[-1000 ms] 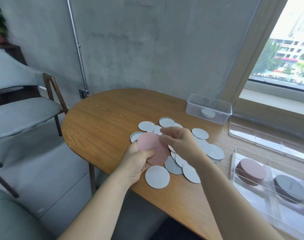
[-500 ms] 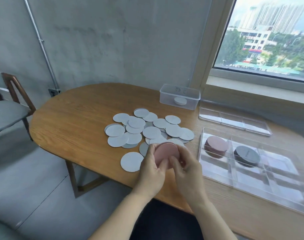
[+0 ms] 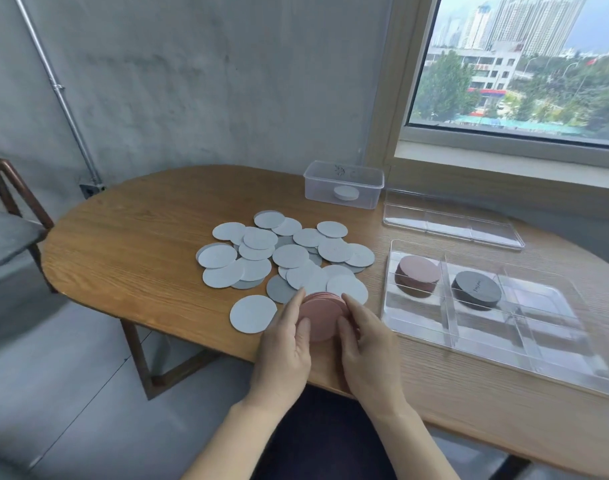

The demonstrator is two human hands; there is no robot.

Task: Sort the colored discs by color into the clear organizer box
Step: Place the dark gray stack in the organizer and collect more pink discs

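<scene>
A small stack of pink discs [image 3: 322, 311] lies near the table's front edge, held between both hands. My left hand [image 3: 285, 344] grips its left side and my right hand [image 3: 365, 344] grips its right side. Behind them a pile of pale grey discs [image 3: 285, 254] is spread over the wooden table [image 3: 129, 237]. The clear organizer box [image 3: 486, 344] stands to the right. Its far left compartment holds a pink stack [image 3: 418, 275], the one beside it a dark grey stack [image 3: 476, 289].
The organizer's clear lid [image 3: 452, 225] lies behind the box. A small clear tub [image 3: 344, 183] with one white disc stands at the back by the window sill. A wooden chair [image 3: 8, 216] is at the left, beyond the table's rounded end.
The view has swung right, bringing the organizer box into full sight. Both hands carried the pink discs from above the pile down toward the front edge and now hold them from both sides.
</scene>
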